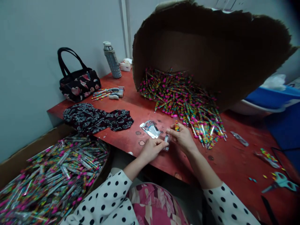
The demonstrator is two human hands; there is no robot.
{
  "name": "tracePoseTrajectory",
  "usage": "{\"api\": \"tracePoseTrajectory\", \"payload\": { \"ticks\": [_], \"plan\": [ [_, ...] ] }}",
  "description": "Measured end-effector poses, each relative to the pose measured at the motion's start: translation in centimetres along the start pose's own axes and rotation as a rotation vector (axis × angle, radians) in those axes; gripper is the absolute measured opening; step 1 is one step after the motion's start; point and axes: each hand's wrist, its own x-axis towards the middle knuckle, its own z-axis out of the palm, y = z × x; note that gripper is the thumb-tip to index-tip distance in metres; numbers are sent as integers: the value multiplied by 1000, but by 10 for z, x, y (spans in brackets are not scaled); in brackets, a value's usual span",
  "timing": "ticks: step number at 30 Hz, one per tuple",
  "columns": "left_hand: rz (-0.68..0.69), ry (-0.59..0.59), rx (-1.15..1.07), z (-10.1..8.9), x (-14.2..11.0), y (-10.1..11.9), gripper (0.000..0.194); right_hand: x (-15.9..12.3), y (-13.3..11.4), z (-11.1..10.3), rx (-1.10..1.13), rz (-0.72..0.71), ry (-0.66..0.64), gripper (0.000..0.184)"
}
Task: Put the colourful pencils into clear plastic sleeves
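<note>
Pink-capped tube [176, 124], yellow and orange inside; right hand [184, 138] pinching it; left hand [152, 150] pinching clear wrapper [166, 147].

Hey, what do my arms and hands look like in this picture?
Your left sleeve and right sleeve are white with round black dots, both stopping short of the hands. Your left hand and right hand are bare, without gloves.

Wall [28, 47], pale grey-blue, upper left; vertical strip [125, 28], upper centre; table [229, 159], red-topped, stained, centre to lower right.
</note>
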Motion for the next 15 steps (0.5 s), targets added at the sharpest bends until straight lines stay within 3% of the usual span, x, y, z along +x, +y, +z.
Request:
{"api": "tracePoseTrajectory", "payload": {
  "ticks": [5,9,12,15],
  "plan": [
    [-192,-40,-232,6,1,-2,28,1,4,-6,-115,-61,19,29],
    [-390,165,-573,6,4,3,27,-19,6,-14,-373,-186,86,21],
    [-421,292,-759,5,8,8,28,-50,13,-19,-559,-191,39,23],
    [-431,332,-892,7,10,14,28,-78,24,-18,-717,-281,-12,21]
  ]
}}
